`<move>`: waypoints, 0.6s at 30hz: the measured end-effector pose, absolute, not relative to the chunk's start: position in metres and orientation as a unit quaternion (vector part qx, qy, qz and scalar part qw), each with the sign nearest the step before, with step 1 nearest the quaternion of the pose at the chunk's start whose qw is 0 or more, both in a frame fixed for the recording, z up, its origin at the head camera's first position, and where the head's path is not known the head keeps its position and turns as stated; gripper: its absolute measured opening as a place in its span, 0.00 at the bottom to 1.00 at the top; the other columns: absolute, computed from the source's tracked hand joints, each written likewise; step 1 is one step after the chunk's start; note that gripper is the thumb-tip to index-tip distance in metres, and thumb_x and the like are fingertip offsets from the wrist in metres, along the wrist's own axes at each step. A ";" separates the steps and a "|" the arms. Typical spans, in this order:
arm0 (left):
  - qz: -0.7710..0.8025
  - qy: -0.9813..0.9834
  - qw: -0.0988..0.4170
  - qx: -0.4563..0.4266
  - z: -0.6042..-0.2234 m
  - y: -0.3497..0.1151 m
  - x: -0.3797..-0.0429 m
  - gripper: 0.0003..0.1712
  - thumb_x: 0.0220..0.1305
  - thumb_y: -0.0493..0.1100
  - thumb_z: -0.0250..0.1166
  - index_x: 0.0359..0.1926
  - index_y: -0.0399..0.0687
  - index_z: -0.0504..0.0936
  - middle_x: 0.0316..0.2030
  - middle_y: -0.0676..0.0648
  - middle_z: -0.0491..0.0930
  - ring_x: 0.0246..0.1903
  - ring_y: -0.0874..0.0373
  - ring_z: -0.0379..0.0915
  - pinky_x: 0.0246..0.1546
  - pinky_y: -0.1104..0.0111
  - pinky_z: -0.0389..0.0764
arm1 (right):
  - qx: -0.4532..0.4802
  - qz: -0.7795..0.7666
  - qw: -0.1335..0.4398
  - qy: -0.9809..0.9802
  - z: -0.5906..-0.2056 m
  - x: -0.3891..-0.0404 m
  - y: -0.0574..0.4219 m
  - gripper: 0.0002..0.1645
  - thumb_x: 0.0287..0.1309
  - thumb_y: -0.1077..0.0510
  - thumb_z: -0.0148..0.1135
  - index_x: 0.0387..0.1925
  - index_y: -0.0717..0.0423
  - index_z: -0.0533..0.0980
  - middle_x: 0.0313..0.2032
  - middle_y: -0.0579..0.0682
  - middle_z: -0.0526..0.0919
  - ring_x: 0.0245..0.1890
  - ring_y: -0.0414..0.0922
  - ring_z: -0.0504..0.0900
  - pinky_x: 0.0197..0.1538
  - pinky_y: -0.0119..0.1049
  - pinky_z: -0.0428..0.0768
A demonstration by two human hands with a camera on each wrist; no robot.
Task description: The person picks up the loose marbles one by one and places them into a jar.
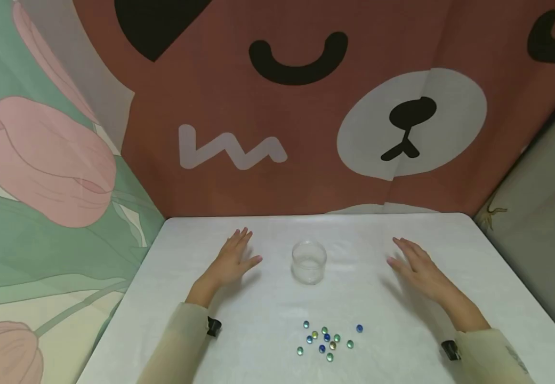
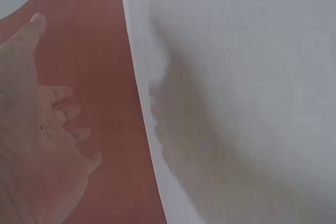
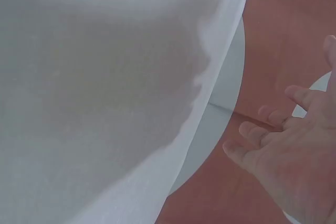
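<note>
Hands (image 1: 227, 265) (image 1: 423, 274), outspread and grasping nothing, flank a transparent cup (image 1: 308, 265) beyond scattered marbles (image 1: 327, 337); seemingly a preparatory step, any pickup calling for inward reach and pinch

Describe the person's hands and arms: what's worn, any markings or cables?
Left hand and right hand: ungloved. Left sleeve and right sleeve: long, pale cream, the right with a faint greyish marking. Small black device at each wrist; no cables visible.
</note>
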State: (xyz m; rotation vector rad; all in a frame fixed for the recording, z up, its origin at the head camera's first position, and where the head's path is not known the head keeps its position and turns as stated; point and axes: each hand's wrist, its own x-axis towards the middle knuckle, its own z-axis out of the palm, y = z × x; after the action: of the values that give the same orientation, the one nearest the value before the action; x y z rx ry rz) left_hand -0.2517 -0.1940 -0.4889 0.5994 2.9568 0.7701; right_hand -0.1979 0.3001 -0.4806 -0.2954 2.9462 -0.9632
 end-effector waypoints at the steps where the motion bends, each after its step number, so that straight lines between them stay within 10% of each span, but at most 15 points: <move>1: 0.249 0.949 0.014 0.195 -0.489 -0.192 -0.251 0.51 0.70 0.71 0.55 0.80 0.46 0.53 0.80 0.44 0.46 0.80 0.45 0.35 0.78 0.47 0.41 | -0.095 -0.312 0.017 0.945 -0.481 -0.196 0.299 0.46 0.74 0.39 0.51 0.78 0.63 0.51 0.73 0.74 0.51 0.72 0.75 0.51 0.64 0.78 0.56; 18: 0.244 0.945 0.022 0.217 -0.490 -0.178 -0.242 0.53 0.67 0.72 0.57 0.80 0.48 0.53 0.80 0.47 0.49 0.80 0.48 0.37 0.79 0.51 0.41 | -0.124 -0.322 0.027 0.938 -0.483 -0.178 0.287 0.41 0.74 0.43 0.55 0.76 0.63 0.58 0.67 0.71 0.62 0.66 0.72 0.65 0.61 0.74 0.67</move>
State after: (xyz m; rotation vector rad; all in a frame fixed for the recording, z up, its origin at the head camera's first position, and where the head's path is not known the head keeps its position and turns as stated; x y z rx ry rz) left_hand -0.2416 -0.1780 -0.4903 0.6735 2.9278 0.7551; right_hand -0.1782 0.2870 -0.4826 -0.3822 2.8983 -0.9935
